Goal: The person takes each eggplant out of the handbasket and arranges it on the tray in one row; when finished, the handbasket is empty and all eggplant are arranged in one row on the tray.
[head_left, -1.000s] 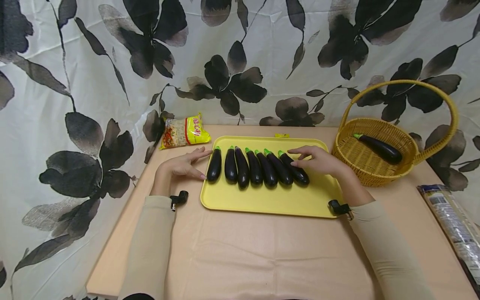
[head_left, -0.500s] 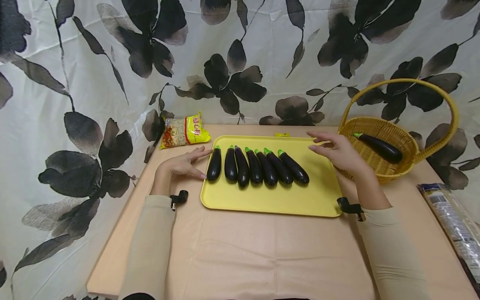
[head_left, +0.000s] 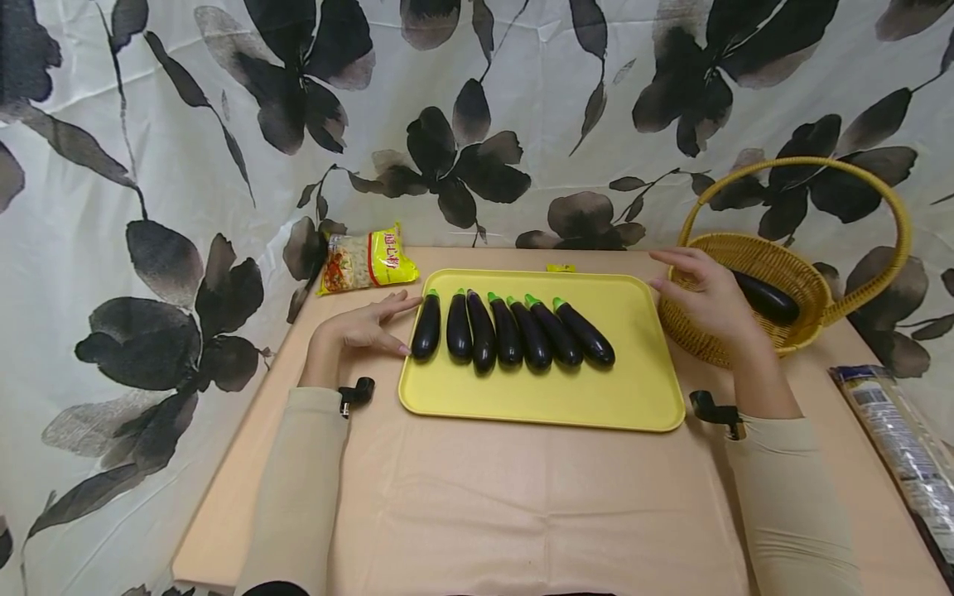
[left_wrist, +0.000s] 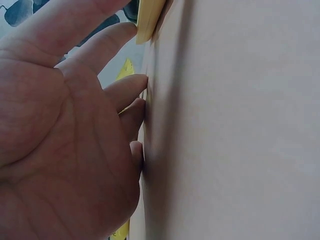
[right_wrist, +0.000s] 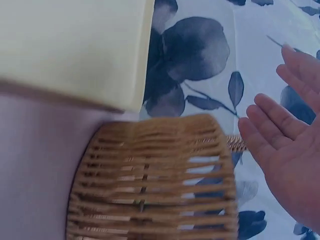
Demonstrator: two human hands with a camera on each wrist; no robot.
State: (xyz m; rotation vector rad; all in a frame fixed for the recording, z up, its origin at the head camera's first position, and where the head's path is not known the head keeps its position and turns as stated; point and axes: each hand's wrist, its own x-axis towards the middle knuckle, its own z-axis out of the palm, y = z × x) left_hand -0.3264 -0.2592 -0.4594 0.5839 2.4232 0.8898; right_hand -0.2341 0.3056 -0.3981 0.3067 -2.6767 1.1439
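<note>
Several dark eggplants [head_left: 509,335] with green stem ends lie side by side on a yellow tray [head_left: 544,401]. My left hand [head_left: 356,327] rests at the tray's left edge, fingers extended, fingertips right at the rim beside the leftmost eggplant [head_left: 426,329]. The left wrist view shows that hand's open palm [left_wrist: 65,135] and a corner of the tray [left_wrist: 149,20]. My right hand [head_left: 711,302], fingers loosely extended and holding nothing, overlaps the near left side of a wicker basket [head_left: 693,343]. Inside the basket lies one eggplant [head_left: 771,300], its stem end hidden by the hand.
A yellow food packet [head_left: 370,259] lies behind the tray's left corner. Behind the tray is a small yellow item [head_left: 561,268]. A long plastic-wrapped package [head_left: 898,447] lies on the table's right side. The basket's tall handle [head_left: 887,194] arches up. A floral cloth [head_left: 477,124] hangs behind.
My right hand has left the rightmost eggplant on the tray and moved right to the basket. The left hand and the eggplants stay where they were.
</note>
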